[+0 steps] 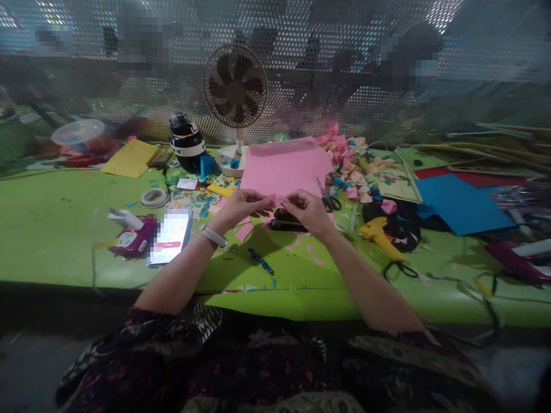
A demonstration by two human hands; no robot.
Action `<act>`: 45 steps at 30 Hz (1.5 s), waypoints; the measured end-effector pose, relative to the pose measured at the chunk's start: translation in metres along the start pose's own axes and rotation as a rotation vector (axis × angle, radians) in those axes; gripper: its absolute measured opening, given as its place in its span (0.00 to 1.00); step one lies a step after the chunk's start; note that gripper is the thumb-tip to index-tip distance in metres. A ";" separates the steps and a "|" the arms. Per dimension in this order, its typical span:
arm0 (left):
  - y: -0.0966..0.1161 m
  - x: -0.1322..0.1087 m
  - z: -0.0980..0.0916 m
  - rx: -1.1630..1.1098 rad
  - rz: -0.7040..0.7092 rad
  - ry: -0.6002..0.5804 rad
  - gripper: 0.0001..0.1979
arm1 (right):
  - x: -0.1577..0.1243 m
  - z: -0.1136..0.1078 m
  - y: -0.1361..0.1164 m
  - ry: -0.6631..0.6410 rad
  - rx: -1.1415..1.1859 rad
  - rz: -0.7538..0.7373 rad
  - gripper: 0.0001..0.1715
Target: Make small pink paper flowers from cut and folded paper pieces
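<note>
Left hand (249, 205) and right hand (306, 209) both pinch a small pink paper piece (278, 201), held between their fingertips. Main risk: uneven pull from the two pinches could tear it or crease it askew. Pink sheet (284, 167) lies just beyond the hands; a stray knuckle might drag it. Scissors (326, 196) just beside the right hand: an outward sweep could knock them. Fan (235, 89) beyond the left hand; any draught may scatter scraps (244, 232).
</note>
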State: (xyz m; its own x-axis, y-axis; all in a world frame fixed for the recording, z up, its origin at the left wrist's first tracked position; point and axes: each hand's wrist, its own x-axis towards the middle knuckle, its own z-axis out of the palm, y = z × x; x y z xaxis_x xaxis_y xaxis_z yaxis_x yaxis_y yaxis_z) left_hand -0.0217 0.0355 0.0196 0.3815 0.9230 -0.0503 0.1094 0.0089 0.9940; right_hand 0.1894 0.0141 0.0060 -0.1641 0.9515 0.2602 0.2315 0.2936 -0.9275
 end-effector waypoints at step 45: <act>-0.020 0.007 0.021 0.121 -0.311 -0.025 0.08 | 0.008 0.002 0.018 0.121 -0.354 -0.109 0.12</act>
State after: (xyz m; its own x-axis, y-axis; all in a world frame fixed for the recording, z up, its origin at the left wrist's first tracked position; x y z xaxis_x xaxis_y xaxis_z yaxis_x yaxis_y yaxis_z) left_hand -0.0024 0.0334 -0.0030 0.3348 0.8735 -0.3533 0.3318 0.2416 0.9119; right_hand 0.1901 0.0264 -0.0097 -0.0966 0.9108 0.4013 0.5391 0.3869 -0.7481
